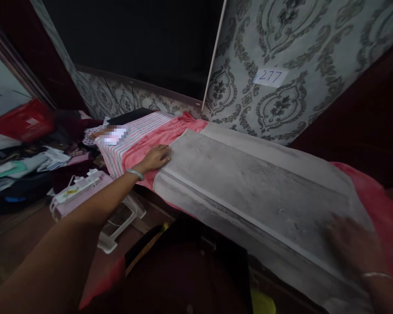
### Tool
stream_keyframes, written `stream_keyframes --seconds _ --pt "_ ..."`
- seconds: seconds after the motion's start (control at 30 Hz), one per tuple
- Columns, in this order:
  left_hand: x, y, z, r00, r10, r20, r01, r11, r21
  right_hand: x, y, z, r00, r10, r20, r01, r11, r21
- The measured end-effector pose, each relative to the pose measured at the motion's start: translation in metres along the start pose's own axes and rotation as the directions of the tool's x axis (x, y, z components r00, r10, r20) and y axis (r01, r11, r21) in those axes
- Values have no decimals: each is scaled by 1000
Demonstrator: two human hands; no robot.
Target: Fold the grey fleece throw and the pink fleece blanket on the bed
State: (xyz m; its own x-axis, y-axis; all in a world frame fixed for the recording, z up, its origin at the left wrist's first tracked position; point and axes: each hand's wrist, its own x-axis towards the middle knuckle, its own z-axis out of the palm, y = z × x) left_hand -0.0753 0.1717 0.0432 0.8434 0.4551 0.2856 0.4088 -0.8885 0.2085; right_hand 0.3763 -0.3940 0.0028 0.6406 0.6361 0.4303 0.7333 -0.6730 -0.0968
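A long grey folded cloth (236,179) lies flat on a lighter grey cloth (249,137), stretching from the middle of the view to the lower right. My left hand (155,158) rests palm down at its left end, fingers out and nothing held. Beneath that wrist runs a pink fuzzy cloth (147,144) beside a striped one. My right hand (352,244) is over the right end of the grey cloth. Motion smears it, so its fingers are not clear. More pink cloth (376,196) shows past the right end.
A dark screen (137,43) hangs above the surface on a patterned wall. At left, a power strip (77,189) sits on a small pink-topped stool. Behind it are heaped clothes (29,163) and a red bag (22,120). A paper marked 277 (270,77) is on the wall.
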Motion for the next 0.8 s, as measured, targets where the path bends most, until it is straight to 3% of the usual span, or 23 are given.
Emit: stream_keyframes --seconds 0.07,0.17,0.27,0.33,0.47,0.6,0.67,0.8 --pt "-12 15 2 990 139 8 -139 989 -53 -4 -72 -3 993 -108 50 96 975 198" --pt "-30 33 7 970 238 50 -234 969 -75 -16 -170 5 932 -360 32 324 870 371" --pt "-39 42 12 969 238 68 -237 971 -28 -26 -228 17 882 -469 37 416 815 403" --pt "-41 46 13 965 248 89 -250 968 11 -30 -241 23 880 -474 34 426 819 384" --pt "-39 52 16 958 258 122 -271 957 101 -32 -240 29 894 -448 8 412 829 380" --pt "-37 55 23 966 251 61 -257 960 108 -35 -237 36 896 -444 25 407 842 353" --pt "-37 53 27 962 274 -4 -273 957 95 -35 -237 40 888 -455 -59 449 836 314" --pt "-36 48 31 936 337 -103 -326 939 112 -34 -240 42 829 -476 -293 548 797 255"
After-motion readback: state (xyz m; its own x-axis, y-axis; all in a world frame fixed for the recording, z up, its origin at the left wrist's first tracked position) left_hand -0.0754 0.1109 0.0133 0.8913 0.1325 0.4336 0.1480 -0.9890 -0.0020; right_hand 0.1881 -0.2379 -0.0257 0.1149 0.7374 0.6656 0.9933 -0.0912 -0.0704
